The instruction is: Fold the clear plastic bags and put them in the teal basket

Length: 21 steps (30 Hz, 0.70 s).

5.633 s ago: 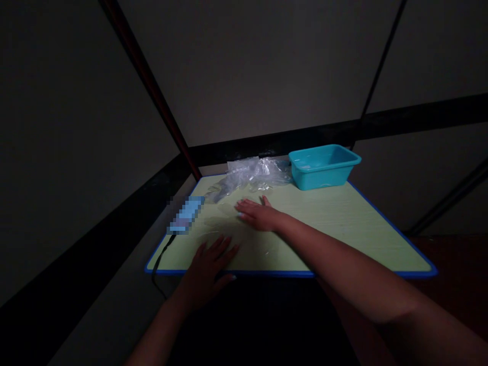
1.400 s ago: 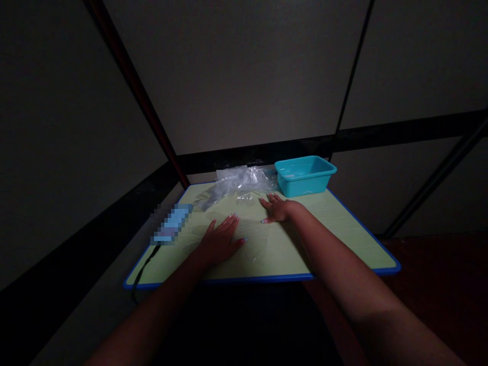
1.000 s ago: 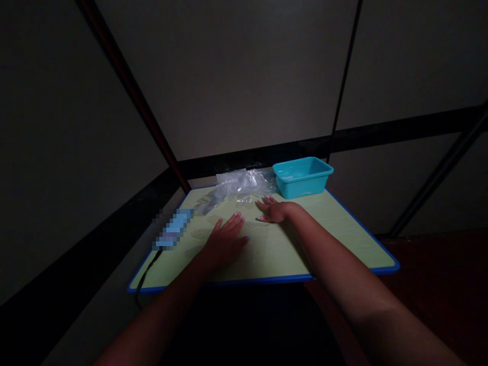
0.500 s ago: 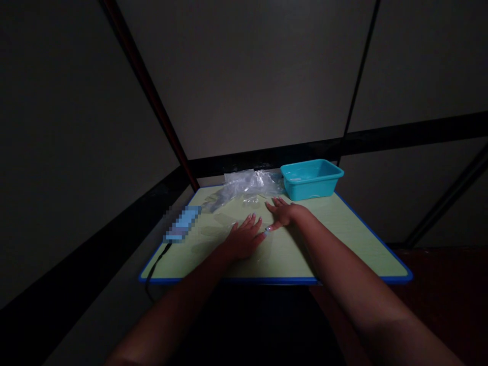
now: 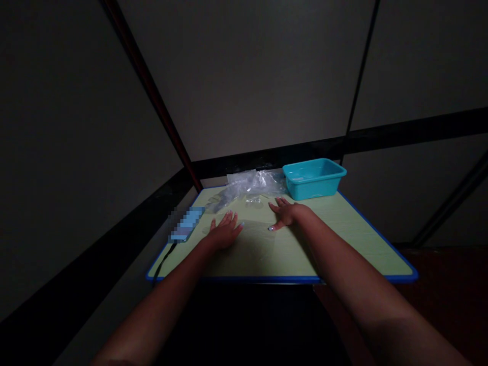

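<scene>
A clear plastic bag (image 5: pixel 257 241) lies flat on the light green table (image 5: pixel 358 249), its outline faint. My left hand (image 5: pixel 225 234) rests palm down on its left side, fingers spread. On the right side, my right hand (image 5: pixel 285 213) also presses down with fingers apart, the thumb pointing toward the left hand. Neither hand grips anything. Beyond them sits a crumpled pile of clear plastic bags (image 5: pixel 251 184) along the back of the table.
A turquoise plastic basket (image 5: pixel 316 189) stands at the back right, beside the pile. At the left edge lies a phone-like device (image 5: pixel 187 224), blurred out, with a dark cable (image 5: pixel 163 262) hanging over the edge. Panelled walls (image 5: pixel 267 91) close in behind and to the left.
My left hand has slid to the left, away from my right hand, across the flat plastic. My right hand has stayed nearly in place. The view has shifted slightly.
</scene>
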Tool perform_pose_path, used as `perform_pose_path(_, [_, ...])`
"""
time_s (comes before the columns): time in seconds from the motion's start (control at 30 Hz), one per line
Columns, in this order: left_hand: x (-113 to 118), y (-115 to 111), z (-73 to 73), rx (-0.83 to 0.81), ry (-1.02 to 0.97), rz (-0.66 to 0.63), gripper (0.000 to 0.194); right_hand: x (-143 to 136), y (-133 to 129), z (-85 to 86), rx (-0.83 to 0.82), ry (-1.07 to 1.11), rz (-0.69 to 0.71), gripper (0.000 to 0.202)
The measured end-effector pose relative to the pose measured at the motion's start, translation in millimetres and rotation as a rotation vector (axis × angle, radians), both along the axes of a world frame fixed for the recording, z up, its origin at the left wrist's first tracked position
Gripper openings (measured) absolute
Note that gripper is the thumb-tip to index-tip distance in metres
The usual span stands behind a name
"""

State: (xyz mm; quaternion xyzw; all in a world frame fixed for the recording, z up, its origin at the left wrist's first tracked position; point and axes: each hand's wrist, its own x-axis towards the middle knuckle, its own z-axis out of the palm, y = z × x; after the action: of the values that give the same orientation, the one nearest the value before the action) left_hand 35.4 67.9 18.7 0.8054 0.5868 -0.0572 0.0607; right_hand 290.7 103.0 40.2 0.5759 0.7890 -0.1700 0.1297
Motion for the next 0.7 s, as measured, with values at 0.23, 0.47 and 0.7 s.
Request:
perform_pose_path(0.23, [-24.0, 19.1, 1.3, 0.031, 0.024, 0.113, 0.068, 0.4, 4.1, -3.7, -0.010, 0.003, -0.008, 0.122])
perform_pose_path(0.47, [-25.3, 13.4, 13.4, 0.153, 0.033, 0.204, 0.071, -0.4, 1.2, -1.0, -0.008, -0.019, -0.018, 0.121])
perform_pose_path(0.7, [-51.0, -44.7, 21.6, 0.245, -0.081, -0.141, 0.045, -0.7, -0.3, -2.7, 0.016, 0.003, -0.025, 0.120])
